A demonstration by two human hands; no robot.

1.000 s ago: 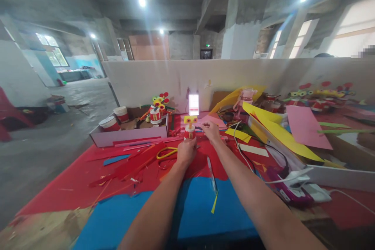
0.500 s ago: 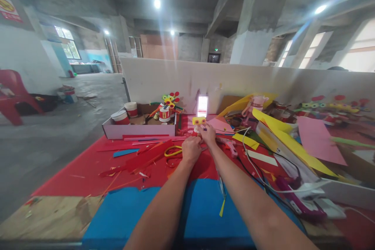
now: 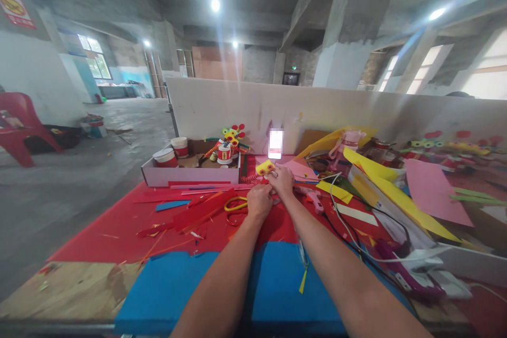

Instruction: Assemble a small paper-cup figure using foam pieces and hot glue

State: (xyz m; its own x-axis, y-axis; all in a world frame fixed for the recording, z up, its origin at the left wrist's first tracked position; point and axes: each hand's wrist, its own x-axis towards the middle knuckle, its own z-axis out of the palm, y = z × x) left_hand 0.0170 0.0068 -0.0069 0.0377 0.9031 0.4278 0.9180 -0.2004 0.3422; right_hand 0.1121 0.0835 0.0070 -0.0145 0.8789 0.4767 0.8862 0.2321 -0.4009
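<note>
Both hands are together around a small paper craft figure. It has a yellow paper head (image 3: 264,168) with two red-ringed eyes and a coiled pink paper strip (image 3: 249,177) at its left; the body is mostly hidden by my fingers. My left hand (image 3: 259,200) is closed at the figure's lower part. With curled fingers, my right hand (image 3: 282,180) grips its right side, beside the head. Left of my left hand lie yellow-handled scissors (image 3: 236,203). A pink glue gun (image 3: 316,202) rests right of my right hand.
An open box (image 3: 190,176) at the back left holds paper cups (image 3: 179,148) and another craft figure (image 3: 231,140). A phone with a bright blurred screen (image 3: 276,143) stands behind the hands. White and black cables (image 3: 348,232), a purple tool (image 3: 412,277) and coloured paper (image 3: 435,190) crowd the right.
The yellow head has tilted, its left end lower, and shifted slightly left. My hands stay at nearly the same spot; the whole view has shifted a little.
</note>
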